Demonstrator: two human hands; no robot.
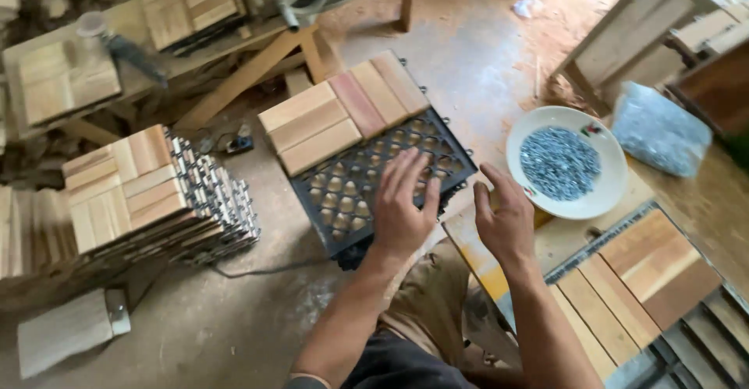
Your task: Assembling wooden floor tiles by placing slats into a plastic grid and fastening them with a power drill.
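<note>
**On the workshop floor: tile under assembly**

Tile stack [148,194], far left. Black grid [367,178], centre, six wood slats [343,108] along its far half. White plate [568,163] of screws, right. Left hand [402,206] flat on grid, fingers spread. Right hand [505,221] just beside, open, holding nothing.

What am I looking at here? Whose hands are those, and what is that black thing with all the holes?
The camera sits on a person's head and looks down, so these are that person's own hands. The left hand lies flat on a black plastic grid that has wooden slats fixed on its far half. The right hand hangs open in the air and holds nothing. Close by stands a white bowl full of small screws. A stack of finished wooden tiles rests on the floor to the left.
</note>
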